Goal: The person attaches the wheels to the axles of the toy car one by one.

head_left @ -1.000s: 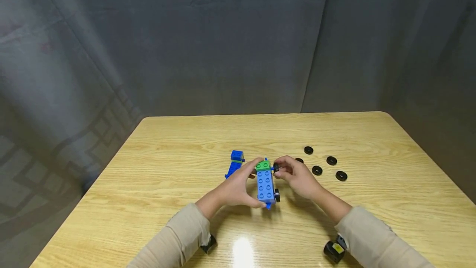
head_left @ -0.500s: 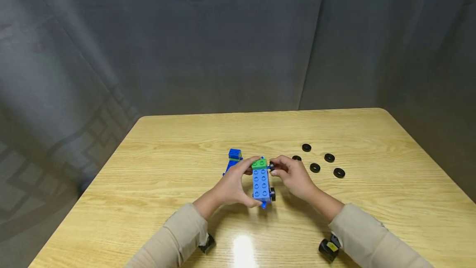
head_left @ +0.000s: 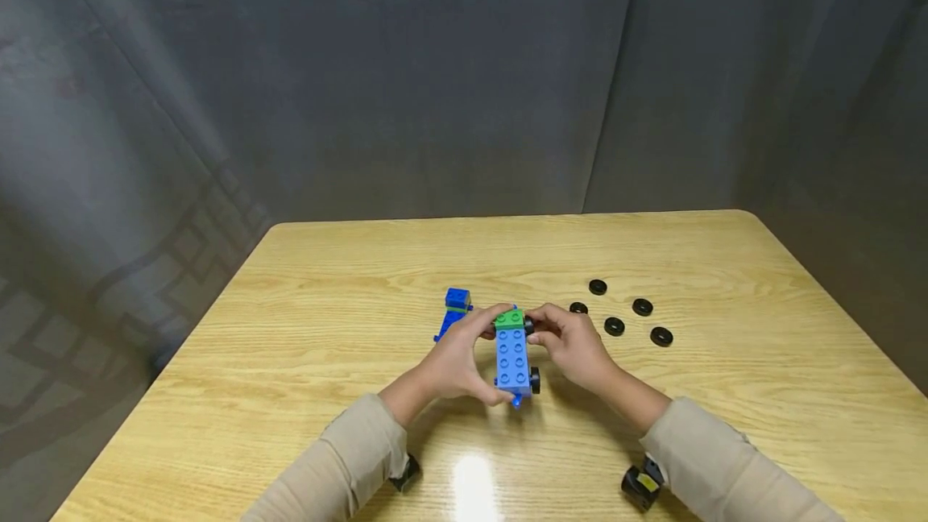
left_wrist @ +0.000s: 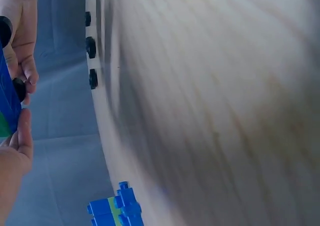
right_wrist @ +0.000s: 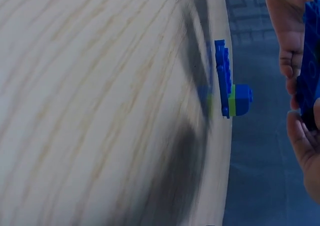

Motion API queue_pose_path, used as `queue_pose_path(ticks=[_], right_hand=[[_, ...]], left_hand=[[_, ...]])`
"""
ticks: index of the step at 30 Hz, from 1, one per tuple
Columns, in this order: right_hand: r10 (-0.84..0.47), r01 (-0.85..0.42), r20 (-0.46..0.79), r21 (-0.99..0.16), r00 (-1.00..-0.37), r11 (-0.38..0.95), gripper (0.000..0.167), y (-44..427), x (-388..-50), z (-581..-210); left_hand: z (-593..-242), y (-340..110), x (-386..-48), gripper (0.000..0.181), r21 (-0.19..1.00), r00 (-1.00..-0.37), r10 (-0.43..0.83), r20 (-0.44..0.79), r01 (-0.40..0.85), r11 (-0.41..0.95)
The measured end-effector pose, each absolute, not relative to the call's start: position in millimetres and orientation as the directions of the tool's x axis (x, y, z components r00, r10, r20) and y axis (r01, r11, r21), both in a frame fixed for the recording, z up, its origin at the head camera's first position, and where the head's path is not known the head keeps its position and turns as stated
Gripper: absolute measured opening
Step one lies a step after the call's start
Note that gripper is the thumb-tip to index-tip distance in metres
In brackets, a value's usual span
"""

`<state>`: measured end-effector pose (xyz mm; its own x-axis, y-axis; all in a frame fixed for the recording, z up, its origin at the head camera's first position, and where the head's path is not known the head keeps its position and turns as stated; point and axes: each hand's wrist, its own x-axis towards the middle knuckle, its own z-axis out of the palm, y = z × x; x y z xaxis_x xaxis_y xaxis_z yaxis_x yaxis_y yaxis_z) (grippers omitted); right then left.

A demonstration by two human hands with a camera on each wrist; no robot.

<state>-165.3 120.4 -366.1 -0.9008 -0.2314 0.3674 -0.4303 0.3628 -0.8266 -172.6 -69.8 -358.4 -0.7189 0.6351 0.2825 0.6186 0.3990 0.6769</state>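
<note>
A toy brick car [head_left: 512, 357], light blue with a green brick at its far end, is held above the table in my left hand [head_left: 451, 358]. Thumb and fingers span its two ends. My right hand [head_left: 577, 349] pinches a black wheel [head_left: 528, 326] at the car's far right side, close against the green brick. Another black wheel [head_left: 535, 380] sits at the near right corner. In the left wrist view, the pinched wheel [left_wrist: 19, 89] shows beside the car's blue underside [left_wrist: 11, 78]. Fingers partly cover the car in the right wrist view.
Several loose black wheels [head_left: 614, 326] lie on the wooden table [head_left: 348, 280] right of the hands. A second blue brick piece [head_left: 457, 300] with a thin green layer stands behind my left hand. A grey curtain [head_left: 435, 103] hangs beyond the table.
The pinched wheel has moved in toward the car, and the stretch of blue axle seen earlier between them no longer shows. Both hands keep nearly the same place.
</note>
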Motion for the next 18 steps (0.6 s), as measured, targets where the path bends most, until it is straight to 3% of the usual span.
queue_pose_path(ticks=[11, 18], right_hand=[[-0.279, -0.341, 0.241, -0.848, -0.93, 0.406, 0.027, 126, -164, -358], [-0.272, -0.306, 0.204, -0.857, -0.941, 0.415, 0.031, 126, -167, -360]], left_hand=[[-352, -71, -170, 0.098, 0.723, -0.683, 0.681, 0.264, 0.607, 0.329], [-363, -73, -175, 0.102, 0.724, -0.705, 0.676, 0.214, 0.579, 0.374]])
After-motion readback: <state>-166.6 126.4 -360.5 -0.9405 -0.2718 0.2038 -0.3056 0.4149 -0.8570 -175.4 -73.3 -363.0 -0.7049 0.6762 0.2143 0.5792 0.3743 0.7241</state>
